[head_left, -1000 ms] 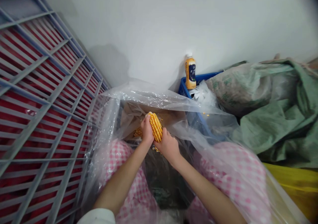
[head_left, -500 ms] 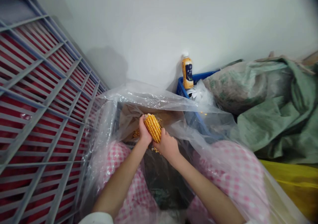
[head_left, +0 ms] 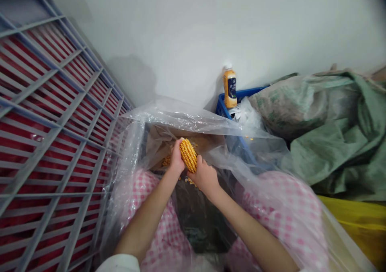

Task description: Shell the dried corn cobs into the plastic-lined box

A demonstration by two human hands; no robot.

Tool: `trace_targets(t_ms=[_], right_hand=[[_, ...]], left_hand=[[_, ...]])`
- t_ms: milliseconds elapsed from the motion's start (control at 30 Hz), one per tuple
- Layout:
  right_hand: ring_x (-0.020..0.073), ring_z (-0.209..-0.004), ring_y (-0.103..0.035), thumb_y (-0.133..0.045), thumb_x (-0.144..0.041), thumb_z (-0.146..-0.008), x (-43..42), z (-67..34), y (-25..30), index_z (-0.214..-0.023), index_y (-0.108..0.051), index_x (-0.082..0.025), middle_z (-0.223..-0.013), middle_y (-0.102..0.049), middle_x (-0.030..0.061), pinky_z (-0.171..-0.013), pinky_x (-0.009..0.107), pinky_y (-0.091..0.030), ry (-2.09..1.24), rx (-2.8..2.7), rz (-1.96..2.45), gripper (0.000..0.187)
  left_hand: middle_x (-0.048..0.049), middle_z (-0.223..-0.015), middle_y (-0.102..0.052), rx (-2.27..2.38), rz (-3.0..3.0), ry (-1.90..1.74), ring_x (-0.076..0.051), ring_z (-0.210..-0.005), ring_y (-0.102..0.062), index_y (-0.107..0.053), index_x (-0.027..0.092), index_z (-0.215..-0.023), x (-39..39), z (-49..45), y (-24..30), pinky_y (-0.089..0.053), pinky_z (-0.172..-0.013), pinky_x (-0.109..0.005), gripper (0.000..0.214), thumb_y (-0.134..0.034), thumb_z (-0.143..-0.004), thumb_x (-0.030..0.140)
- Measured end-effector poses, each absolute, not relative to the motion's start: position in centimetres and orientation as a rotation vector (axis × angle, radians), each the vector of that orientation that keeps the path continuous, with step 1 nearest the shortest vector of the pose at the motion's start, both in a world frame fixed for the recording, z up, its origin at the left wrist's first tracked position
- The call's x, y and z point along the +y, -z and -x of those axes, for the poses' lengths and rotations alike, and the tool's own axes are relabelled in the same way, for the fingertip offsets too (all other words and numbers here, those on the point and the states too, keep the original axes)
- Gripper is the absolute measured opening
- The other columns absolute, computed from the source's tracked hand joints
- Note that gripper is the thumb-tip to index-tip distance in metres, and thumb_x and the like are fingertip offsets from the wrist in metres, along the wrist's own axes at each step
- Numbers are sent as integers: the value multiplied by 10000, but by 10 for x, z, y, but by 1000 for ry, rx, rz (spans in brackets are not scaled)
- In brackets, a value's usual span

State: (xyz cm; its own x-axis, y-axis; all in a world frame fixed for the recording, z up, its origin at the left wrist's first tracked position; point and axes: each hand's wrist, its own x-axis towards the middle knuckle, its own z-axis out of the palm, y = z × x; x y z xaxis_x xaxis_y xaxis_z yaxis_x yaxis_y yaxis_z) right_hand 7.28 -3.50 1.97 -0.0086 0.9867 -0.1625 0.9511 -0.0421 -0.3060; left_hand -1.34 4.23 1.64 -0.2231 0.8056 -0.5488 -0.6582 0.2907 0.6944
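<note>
A yellow ear of corn (head_left: 188, 155) is held tilted between both hands, over a container lined with clear plastic sheeting (head_left: 181, 117). My left hand (head_left: 177, 158) grips its upper left side near the pale end. Around the lower right end my right hand (head_left: 205, 177) is closed, thumb and fingers against the kernels. Loose corn kernels (head_left: 166, 160) lie in the container to the left of the ear, and a few more show just below it. My palms hide part of the ear.
A grey slatted plastic crate (head_left: 57, 123) with red behind it rises on the left. At right stand a blue basket (head_left: 221, 108), an orange drink bottle (head_left: 230, 87), green sacking (head_left: 328, 143) and a yellow item (head_left: 356, 215). A white wall (head_left: 187, 42) closes the back.
The ear has shifted slightly right in the view, with both hands still on it. More loose kernels show beneath it. The whole scene has also moved a little to the right.
</note>
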Motion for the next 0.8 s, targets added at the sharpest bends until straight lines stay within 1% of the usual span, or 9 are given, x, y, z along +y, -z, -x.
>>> trace_targets(t_ms=[233, 367, 567, 667, 800], right_hand=[[197, -699, -622, -542, -421, -720, -37, -72, -19, -970, -364, -189, -870, -577, 67, -561, 267, -403, -488, -2151, 2134, 384], [195, -697, -621, -530, -427, -724, -35, -73, -20, -965, -364, -191, -860, -575, 59, -561, 267, -402, -509, -2124, 2138, 376], [200, -700, -623, -525, -422, -723, -33, -76, -21, -960, -366, -188, -860, -578, 57, -551, 269, -401, -521, -2116, 2132, 369], [206, -696, -623, -522, -430, -720, -32, -77, -22, -964, -365, -189, -851, -579, 51, -546, 271, -401, -514, -2099, 2130, 378], [204, -716, -623, -521, -428, -724, -31, -77, -22, -971, -360, -190, -860, -576, 60, -562, 268, -403, -509, -2106, 2135, 379]], left_hand=[[59, -558, -532, 1246, -142, -1355, -81, -488, -510, -521, 168, -649, 40, 13, -19, -398, -536, -228, 195, -641, -585, 307], [37, -591, -567, 1109, -89, -1368, -99, -534, -540, -547, 166, -668, 40, 13, -24, -418, -556, -233, 189, -595, -624, 344], [29, -609, -583, 1098, -122, -1410, -90, -561, -538, -564, 161, -648, 40, 11, -25, -409, -568, -213, 72, -551, -619, 225], [12, -645, -598, 1107, -190, -1409, -102, -593, -544, -577, 156, -663, 38, 10, -23, -412, -595, -227, 93, -545, -606, 222], [28, -637, -582, 1178, -293, -1510, -92, -592, -531, -577, 160, -665, 36, 8, -19, -402, -592, -219, 120, -599, -576, 237]])
